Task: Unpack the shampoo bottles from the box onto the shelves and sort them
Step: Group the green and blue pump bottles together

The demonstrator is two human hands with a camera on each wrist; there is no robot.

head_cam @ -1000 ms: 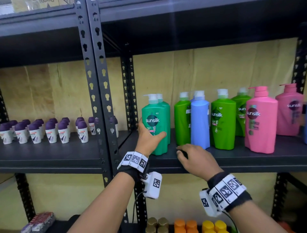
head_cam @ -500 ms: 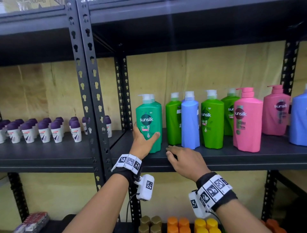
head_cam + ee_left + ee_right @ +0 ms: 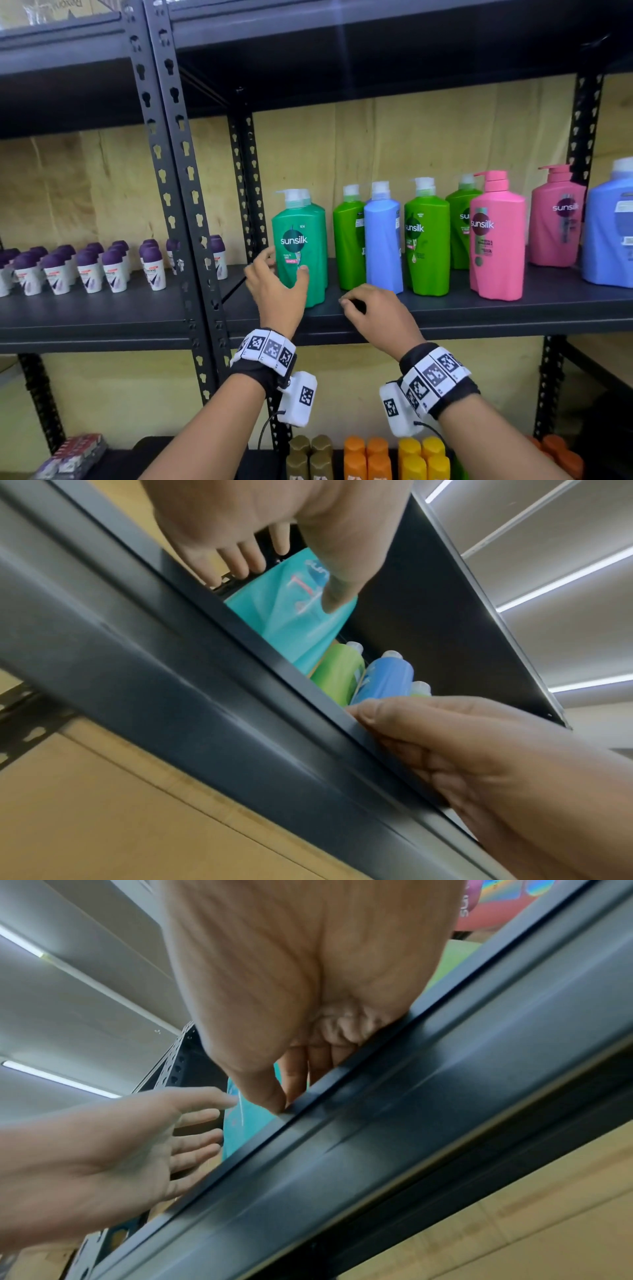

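Note:
A teal-green Sunsilk pump bottle (image 3: 301,236) stands upright at the left end of the dark shelf (image 3: 445,315), with a second one right behind it. My left hand (image 3: 284,263) is spread around its lower part, thumb on the front and fingers straight off its left side. In the left wrist view the fingers (image 3: 246,566) are apart from the bottle (image 3: 291,631). My right hand (image 3: 356,303) rests on the shelf's front edge with fingers curled and empty, and its thumb (image 3: 274,1104) touches the lip. To the right stand green (image 3: 349,240), blue (image 3: 382,240), green (image 3: 426,240) and pink (image 3: 496,240) bottles.
A perforated black upright (image 3: 178,205) separates this bay from a left shelf holding several small purple-capped bottles (image 3: 85,270). Another pink bottle (image 3: 555,222) and a large blue one (image 3: 609,226) stand far right. The shelf below carries small brown, orange and yellow bottles (image 3: 366,455).
My left hand gripped the teal-green bottle before; its fingers have now spread open and come off the side. My right hand has stayed curled at the shelf edge.

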